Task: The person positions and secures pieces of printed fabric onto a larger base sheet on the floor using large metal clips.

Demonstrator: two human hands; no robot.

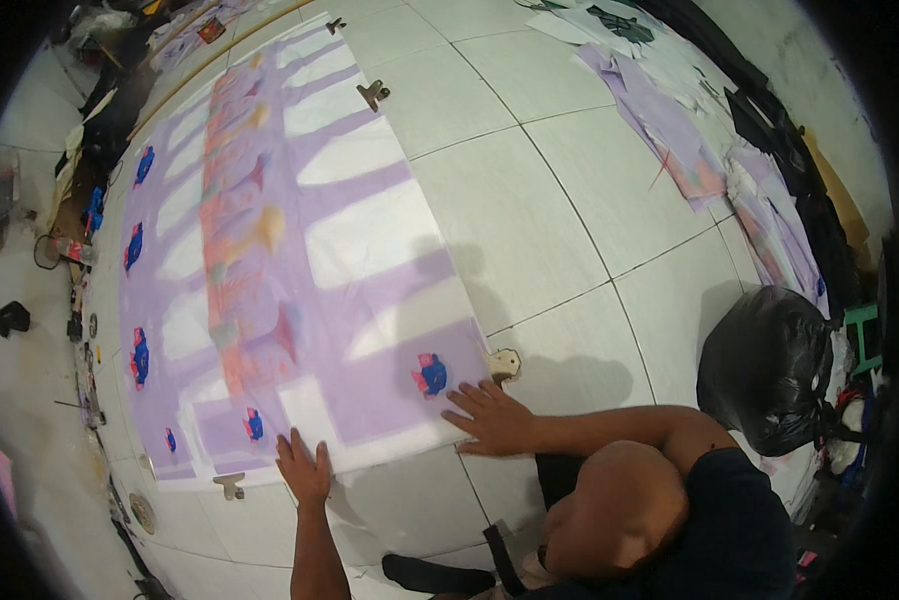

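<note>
The left hand lay on the near edge of a big purple-and-white sheet, fingers apart. The right hand lay by its near right corner, fingers spread too. The sheet stretched ahead of both. One clip sat just past the right hand; another clip sat left of the left.
</note>
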